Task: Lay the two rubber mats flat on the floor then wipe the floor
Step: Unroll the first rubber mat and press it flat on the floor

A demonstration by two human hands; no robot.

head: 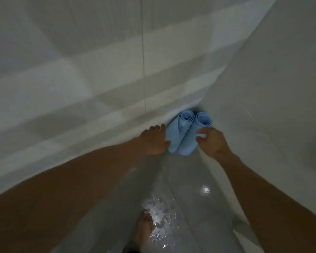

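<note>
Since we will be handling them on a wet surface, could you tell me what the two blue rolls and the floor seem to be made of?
The left blue roll and right blue roll look like soft matte rubber or foam: they coil into spirals without creasing. The floor looks like glossy glazed tile, with grout lines and bright reflections in the water droplets.

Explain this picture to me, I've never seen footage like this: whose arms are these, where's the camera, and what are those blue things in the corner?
There is no machine here. The single picture comes from a wide-angle camera on a person's head, looking down at their own bare arms. Two pale blue rolled-up rubber mats stand upright, side by side, in the corner where the tiled walls meet. The left hand lies against the left roll; the right hand touches the right roll, though whether its grip has closed is unclear. Below, the grey tiled floor is wet, with glinting water drops, and a bare foot stands there.
</note>
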